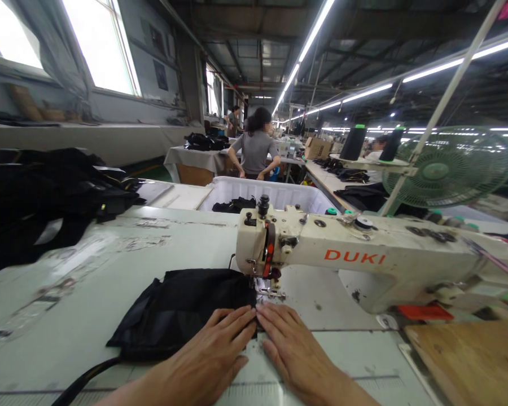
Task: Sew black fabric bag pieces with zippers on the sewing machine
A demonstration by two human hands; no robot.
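Note:
A black fabric piece (182, 310) lies on the pale sewing table, its right edge running under the needle area of the sewing machine (305, 248). My left hand (220, 344) rests flat on the near right corner of the fabric, fingers stretched toward the presser foot (271, 290). Beside it, my right hand (292, 338) lies flat with fingers extended, its fingertips at the fabric's right edge and nearly touching the left ones. A black strap (87, 375) trails from the fabric's near left corner toward the front of the table.
A heap of black fabric (46, 197) sits at the left. Behind the machine stands a white plastic bin (275, 192) with black pieces inside. A green fan (444, 169) and thread cones (353, 142) are at the right. One person (256, 146) stands beyond the bin.

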